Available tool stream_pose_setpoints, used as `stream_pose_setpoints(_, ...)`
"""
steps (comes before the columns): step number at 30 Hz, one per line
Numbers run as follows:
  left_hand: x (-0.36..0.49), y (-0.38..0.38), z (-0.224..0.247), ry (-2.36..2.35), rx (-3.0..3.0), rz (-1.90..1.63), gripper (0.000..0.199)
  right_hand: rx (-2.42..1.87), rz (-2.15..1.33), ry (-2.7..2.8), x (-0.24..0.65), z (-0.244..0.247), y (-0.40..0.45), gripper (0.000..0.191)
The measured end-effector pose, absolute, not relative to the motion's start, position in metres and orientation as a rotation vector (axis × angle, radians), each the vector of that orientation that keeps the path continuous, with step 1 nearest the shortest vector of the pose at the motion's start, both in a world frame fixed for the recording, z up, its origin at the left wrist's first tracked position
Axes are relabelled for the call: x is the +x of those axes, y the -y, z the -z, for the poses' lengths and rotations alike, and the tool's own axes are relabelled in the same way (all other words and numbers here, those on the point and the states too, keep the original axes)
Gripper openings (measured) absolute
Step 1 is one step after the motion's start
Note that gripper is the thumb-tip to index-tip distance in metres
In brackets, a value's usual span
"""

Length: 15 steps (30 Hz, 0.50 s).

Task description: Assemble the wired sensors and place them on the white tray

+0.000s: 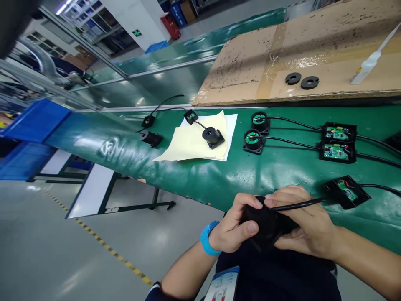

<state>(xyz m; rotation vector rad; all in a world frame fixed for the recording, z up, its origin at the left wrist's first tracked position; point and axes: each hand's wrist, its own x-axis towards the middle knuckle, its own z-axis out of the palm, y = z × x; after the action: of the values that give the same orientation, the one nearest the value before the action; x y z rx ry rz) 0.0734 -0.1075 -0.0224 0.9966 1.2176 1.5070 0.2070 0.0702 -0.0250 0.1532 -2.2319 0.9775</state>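
Observation:
A black round housing (263, 228) is held between both hands at the bench's front edge. My left hand (236, 228), with a blue band on the wrist, wraps its left side, thumb on top. My right hand (305, 223) grips it from the right, fingertips at its top. A thick black cable (297, 205) runs from the housing over my right hand to an open black box (347, 191) with a green circuit board, lying tilted on the green mat. Behind my hands, two round housings with green boards (252, 140) stand wired to two rectangular boxes (337, 151).
Paper sheets (188, 144) carry a black housing (212, 136); another housing (151, 138) lies farther left. Cardboard (244, 71) at the back holds two slotted black rings (310, 82) and a white bottle (366, 67). Blue bins (34, 121) are at left. A phone (224, 284) shows below.

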Motion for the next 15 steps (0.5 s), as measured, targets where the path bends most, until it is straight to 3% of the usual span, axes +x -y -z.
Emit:
stream_pose_setpoints(3,0.066,0.103,0.023,-1.299,1.101,-1.530,0.023,0.122,-0.987,2.273,0.203,0.030,-0.071,0.055)
stream_pose_setpoints(7,0.046,0.086,0.031,-1.544,1.293,-1.583,0.019,-0.089,-0.935,2.449,0.201,0.033,-0.075,0.070)
stream_pose_setpoints(12,0.020,0.065,0.040,-1.906,1.530,-1.413,0.024,0.025,-0.903,2.452,0.219,0.009,-0.094,0.024)
stream_pose_setpoints(15,0.002,0.062,0.041,-1.914,1.581,-1.212,0.045,-0.136,-0.697,2.442,0.233,-0.008,-0.132,0.016)
